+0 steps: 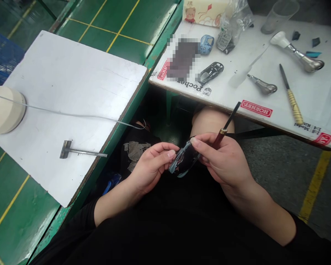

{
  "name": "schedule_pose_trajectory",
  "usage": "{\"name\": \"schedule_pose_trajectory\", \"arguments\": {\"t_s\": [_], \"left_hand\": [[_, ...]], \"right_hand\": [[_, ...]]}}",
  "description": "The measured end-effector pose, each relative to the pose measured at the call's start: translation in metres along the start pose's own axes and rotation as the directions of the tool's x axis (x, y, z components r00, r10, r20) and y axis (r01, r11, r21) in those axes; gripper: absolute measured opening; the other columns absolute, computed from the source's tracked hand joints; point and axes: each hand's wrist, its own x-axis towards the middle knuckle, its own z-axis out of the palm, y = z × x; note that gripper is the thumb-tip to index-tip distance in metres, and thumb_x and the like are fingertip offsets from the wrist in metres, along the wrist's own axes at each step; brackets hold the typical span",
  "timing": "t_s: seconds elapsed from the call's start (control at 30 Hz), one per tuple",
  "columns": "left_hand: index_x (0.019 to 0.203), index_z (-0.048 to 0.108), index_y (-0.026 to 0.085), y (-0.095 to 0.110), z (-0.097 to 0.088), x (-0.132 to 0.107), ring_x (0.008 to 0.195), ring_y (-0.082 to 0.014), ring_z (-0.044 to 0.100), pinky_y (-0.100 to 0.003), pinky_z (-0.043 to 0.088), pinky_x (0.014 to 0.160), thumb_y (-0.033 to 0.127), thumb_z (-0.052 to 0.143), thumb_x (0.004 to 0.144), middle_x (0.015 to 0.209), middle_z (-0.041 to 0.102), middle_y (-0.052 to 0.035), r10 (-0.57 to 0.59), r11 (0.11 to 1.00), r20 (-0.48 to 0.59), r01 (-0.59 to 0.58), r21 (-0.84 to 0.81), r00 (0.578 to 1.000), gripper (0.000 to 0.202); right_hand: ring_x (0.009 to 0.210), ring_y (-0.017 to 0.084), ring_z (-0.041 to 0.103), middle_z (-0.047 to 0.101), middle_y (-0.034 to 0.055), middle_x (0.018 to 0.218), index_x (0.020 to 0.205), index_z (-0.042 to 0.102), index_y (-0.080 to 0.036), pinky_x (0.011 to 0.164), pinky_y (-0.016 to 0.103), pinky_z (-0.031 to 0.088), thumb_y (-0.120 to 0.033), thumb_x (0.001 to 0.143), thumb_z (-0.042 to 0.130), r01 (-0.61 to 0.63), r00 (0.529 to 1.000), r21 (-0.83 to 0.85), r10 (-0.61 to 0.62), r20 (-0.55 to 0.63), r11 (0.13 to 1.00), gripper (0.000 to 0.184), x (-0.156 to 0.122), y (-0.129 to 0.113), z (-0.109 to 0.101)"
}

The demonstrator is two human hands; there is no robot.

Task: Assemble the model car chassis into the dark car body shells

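Note:
Over my lap, my left hand (154,163) pinches one end of a grey plastic car-shaped shell (183,151) between thumb and fingers. My right hand (223,156) grips the other end of the shell with thumb and forefinger. Also tucked in my right hand is a red-handled tool (218,140) with a brass collar; its flat dark blade points up and away from me, clear of the shell. My fingers cover parts of the shell and most of the handle.
On the right table lie a dark car-shaped shell (212,73), a file with a wrapped yellow handle (292,105), metal-and-white handled tools (299,55), a clear cup (280,16) and a plastic bag (231,27). A small hammer (75,150) and cream round container (5,109) rest on the left white board (79,81).

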Motion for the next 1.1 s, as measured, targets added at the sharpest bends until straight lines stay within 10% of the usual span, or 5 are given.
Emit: {"name": "schedule_pose_trajectory", "arguments": {"t_s": [1.1], "left_hand": [[0.115,0.095,0.017,-0.003,0.004,-0.001,0.083,-0.0166,0.08,-0.03,0.066,0.086,0.036,0.108,0.088,0.099,0.089,-0.0081,0.079,0.994,0.023,-0.081,0.077,0.997,0.036]], "right_hand": [[0.057,0.01,0.048,0.07,0.0011,0.072,0.098,0.09,-0.023,0.051,0.027,0.034,-0.051,0.097,0.1,0.054,0.997,-0.078,-0.058,-0.047,0.996,0.029,-0.006,0.003,-0.006]]}}
